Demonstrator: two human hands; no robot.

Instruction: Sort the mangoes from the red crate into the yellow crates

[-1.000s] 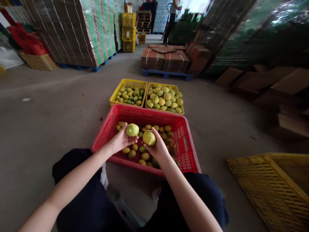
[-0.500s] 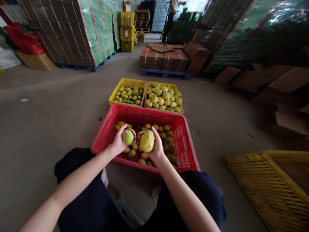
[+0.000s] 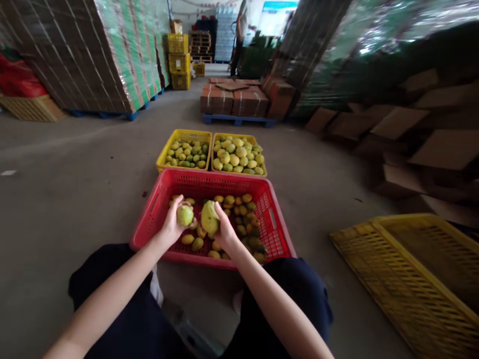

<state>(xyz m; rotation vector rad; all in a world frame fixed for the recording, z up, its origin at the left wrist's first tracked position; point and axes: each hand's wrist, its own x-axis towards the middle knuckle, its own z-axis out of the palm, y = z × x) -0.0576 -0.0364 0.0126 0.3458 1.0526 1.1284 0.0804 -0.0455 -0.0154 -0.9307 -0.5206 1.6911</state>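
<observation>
My left hand (image 3: 172,223) is closed round a small yellow-green lemon (image 3: 184,216). In my right hand (image 3: 225,231) is a larger, lumpy yellow-green lemon (image 3: 210,218), gripped with the thumb along its upper side. Both hands are above the red crate (image 3: 156,213), close together with a small gap between the two fruits. Several loose yellow and greenish lemons (image 3: 197,244) lie on the crate's bottom, more of them toward its right side. My hands and forearms hide part of what lies inside.
Beyond the red crate stand two yellow crates of lemons, a left one (image 3: 161,158) and a fuller right one (image 3: 265,174). An empty-looking yellow crate (image 3: 404,279) tilts at right. Farther back are a pallet of cartons (image 3: 234,102), wrapped stacks (image 3: 127,55) and a standing person (image 3: 240,37).
My view has turned to the right, so the crates and hands appear farther left. The larger lemon has been turned in my right hand. Both lemons stay held.
</observation>
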